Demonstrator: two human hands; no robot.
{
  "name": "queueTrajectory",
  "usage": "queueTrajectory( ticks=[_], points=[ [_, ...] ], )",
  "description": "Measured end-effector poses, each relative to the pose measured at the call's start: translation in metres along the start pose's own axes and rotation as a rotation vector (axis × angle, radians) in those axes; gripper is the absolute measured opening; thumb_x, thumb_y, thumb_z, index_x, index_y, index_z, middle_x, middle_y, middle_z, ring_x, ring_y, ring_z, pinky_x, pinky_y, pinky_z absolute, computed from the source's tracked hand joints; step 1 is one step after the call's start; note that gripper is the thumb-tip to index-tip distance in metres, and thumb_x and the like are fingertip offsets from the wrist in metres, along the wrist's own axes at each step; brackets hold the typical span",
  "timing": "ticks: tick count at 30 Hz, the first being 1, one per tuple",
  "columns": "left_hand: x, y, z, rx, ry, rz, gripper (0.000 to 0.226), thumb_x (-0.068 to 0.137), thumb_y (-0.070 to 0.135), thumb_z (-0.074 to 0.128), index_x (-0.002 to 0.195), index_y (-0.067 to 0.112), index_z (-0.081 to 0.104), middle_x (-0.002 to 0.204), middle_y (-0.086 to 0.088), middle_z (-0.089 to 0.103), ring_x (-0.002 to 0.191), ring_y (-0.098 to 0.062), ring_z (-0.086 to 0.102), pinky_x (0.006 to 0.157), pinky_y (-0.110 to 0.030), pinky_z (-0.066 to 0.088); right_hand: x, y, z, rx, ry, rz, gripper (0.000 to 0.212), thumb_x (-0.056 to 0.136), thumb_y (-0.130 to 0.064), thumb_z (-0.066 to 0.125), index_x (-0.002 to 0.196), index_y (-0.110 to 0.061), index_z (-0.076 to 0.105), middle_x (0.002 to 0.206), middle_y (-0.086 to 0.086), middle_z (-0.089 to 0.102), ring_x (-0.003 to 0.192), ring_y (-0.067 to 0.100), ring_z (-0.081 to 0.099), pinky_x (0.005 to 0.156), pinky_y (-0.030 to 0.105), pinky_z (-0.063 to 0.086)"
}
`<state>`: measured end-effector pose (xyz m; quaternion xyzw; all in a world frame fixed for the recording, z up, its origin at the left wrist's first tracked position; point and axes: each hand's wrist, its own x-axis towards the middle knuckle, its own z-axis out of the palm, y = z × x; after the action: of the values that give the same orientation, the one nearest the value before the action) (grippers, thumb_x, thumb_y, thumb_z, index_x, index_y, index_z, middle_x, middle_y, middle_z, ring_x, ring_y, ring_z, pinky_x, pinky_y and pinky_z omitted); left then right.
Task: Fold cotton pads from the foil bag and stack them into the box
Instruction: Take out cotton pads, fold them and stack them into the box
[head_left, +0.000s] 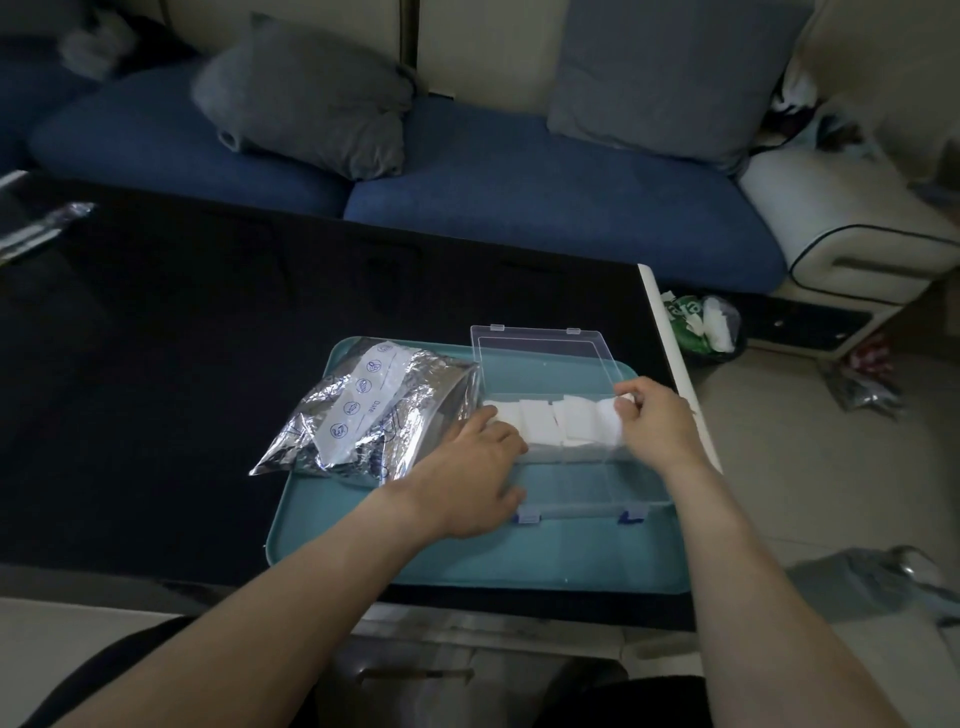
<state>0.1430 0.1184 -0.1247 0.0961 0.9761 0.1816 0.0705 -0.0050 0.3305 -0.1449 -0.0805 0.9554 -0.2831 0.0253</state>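
The left hand (475, 467) lies across the near-left corner of the clear plastic box (571, 467), hiding that corner and the left end of the pad row. Its fingers are extended and flat, pressing on the cotton pads (550, 423); this grip is apart and clamps nothing. The right hand (654, 423) covers the right end of the row. Its fingers are curled together on one white folded pad (627, 399), of which only a small edge shows above the knuckles.

The cotton pads are white, square and soft-edged, standing in an overlapping row along the far compartment of the box. The near compartment's contents are hard to make out through the transparent wall. The box lid (543, 345) stands open at the far side. The box sits on a teal tray (467, 561) on the dark surface (182, 312). The foil bag (363, 415), crumpled silver with a white printed strip, lies on the tray's left part, just beside the box; its opening is not discernible.
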Motion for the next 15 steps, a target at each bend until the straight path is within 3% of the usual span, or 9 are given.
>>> queueTrajectory(
  ticks=[4,8,11,15],
  points=[
    [0.002,-0.003,0.002,-0.013,0.010,0.010,0.055,0.096,0.038,0.054,0.144,0.012,0.043,0.148,-0.004,0.040,0.150,-0.023,0.009,0.121,-0.044,0.017,0.004,-0.006,0.005,-0.058,0.063,0.096,0.021,0.094,-0.020,0.064,0.113,-0.011,0.064,0.105,0.012,0.069,0.102,0.033,0.061,0.078,0.030,0.042],
    [0.003,-0.002,0.000,-0.044,0.080,0.045,0.048,0.095,0.035,0.054,0.138,0.012,0.050,0.139,-0.005,0.049,0.144,-0.023,0.021,0.118,-0.041,0.025,0.002,-0.013,0.001,-0.127,0.151,0.048,0.013,0.087,-0.019,0.073,0.099,-0.015,0.071,0.102,0.012,0.068,0.097,0.032,0.062,0.084,0.037,0.053],
    [0.002,0.002,-0.006,-0.142,0.309,0.138,0.032,0.093,0.027,0.057,0.120,0.012,0.064,0.117,-0.004,0.063,0.120,-0.019,0.045,0.104,-0.035,0.040,-0.001,-0.016,-0.005,-0.086,0.192,0.044,0.012,0.082,-0.011,0.076,0.092,-0.017,0.071,0.097,0.009,0.067,0.092,0.029,0.063,0.084,0.040,0.055],
    [-0.004,0.005,-0.030,-0.264,0.559,0.131,0.016,0.090,0.015,0.058,0.097,0.011,0.071,0.091,0.003,0.065,0.092,-0.013,0.051,0.084,-0.018,0.038,-0.005,-0.016,-0.006,-0.224,0.098,0.099,0.021,0.079,-0.011,0.059,0.061,-0.015,0.068,0.074,0.002,0.072,0.074,0.029,0.066,0.075,0.037,0.058]
  ],
)
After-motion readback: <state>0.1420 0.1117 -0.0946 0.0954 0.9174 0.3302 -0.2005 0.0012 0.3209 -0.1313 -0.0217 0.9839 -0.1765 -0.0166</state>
